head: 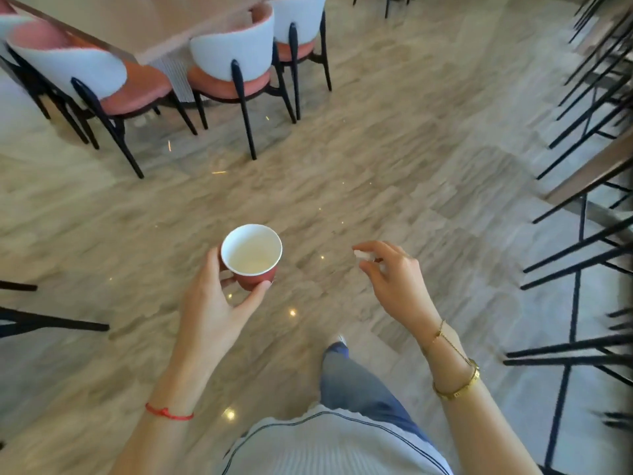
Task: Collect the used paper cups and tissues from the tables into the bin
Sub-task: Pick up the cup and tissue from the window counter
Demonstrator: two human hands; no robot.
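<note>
A red paper cup [253, 258] with a white inside is held upright over the floor, low in the middle of the head view. My left hand [214, 303] grips it from below and from the side with thumb and fingers. My right hand [390, 275] is to the right of the cup, apart from it, and pinches a small white scrap of tissue [363, 254] between thumb and fingertips. No bin is in view.
A pale table [154, 25] with several white-backed, pink-seated chairs [233, 63] stands at the far left. Black metal stool legs [582, 241] line the right side, and more black legs [41, 320] jut in at the left. Glossy marble floor [376, 159] stretches ahead.
</note>
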